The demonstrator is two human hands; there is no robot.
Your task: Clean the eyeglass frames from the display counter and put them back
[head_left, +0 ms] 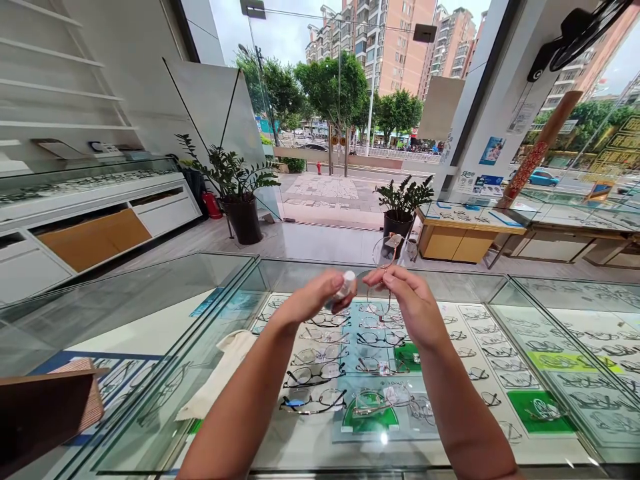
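My left hand [320,291] is closed around a small bottle [348,279] with a white top; most of its body is hidden by my fingers. Thin-rimmed eyeglasses [384,253] stand on end in my right hand [413,303], pinched between thumb and fingers, one round lens above the fingers and the other below. A tag shows near the upper lens. The bottle is close to the glasses, at their left. Both hands are above a glass display case [295,270]. Beneath them, several rows of eyeglasses [317,375] lie inside it.
A cream cloth [217,373] lies on the glass left of my left forearm. A dark box [45,407] stands at the lower left. Beyond the case are two potted plants [245,213] [399,217], a fire extinguisher [212,205] and a wooden cabinet [455,240].
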